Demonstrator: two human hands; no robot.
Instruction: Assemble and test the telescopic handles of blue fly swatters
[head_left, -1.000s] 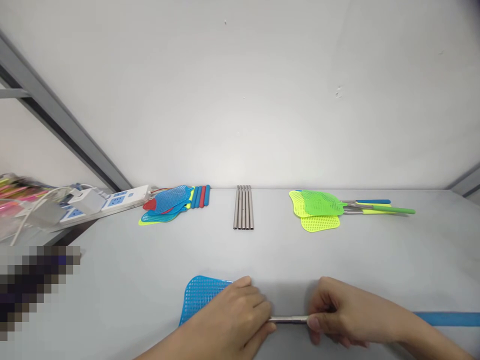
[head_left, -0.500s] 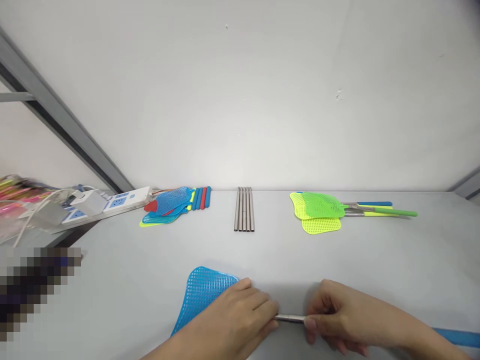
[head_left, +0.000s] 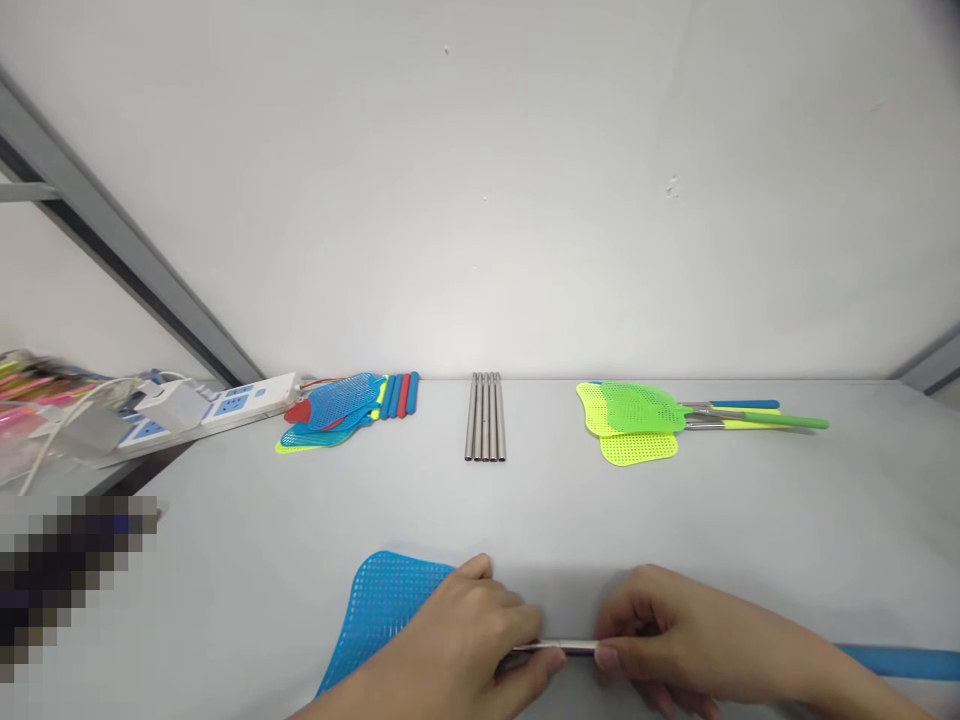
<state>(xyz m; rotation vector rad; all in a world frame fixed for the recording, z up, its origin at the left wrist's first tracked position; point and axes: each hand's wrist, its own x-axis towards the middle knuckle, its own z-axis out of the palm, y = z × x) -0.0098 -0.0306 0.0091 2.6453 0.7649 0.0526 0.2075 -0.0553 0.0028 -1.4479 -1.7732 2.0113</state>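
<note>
A fly swatter lies across the front of the table, its blue mesh head point(head_left: 379, 610) at the left and its blue handle point(head_left: 900, 661) at the right. My left hand point(head_left: 472, 640) is closed round the swatter near the head, thumb along the steel rod point(head_left: 576, 647). My right hand point(head_left: 652, 635) pinches the same rod between thumb and fingers, a short way to the right. Bare metal shows between the two hands. The join of head and rod is hidden under my left hand, and my right forearm covers part of the shaft.
Several steel tubes point(head_left: 486, 420) lie side by side at the back. Left of them are loose swatter heads point(head_left: 341, 405) and coloured handles point(head_left: 401, 396). Complete swatters point(head_left: 637, 420) are piled at the back right. A power strip point(head_left: 251, 395) with plugged-in chargers borders the left edge.
Both hands and the swatter have shifted slightly left. My left thumb has come out along the rod toward my right hand, and the gap between the hands remains small.
</note>
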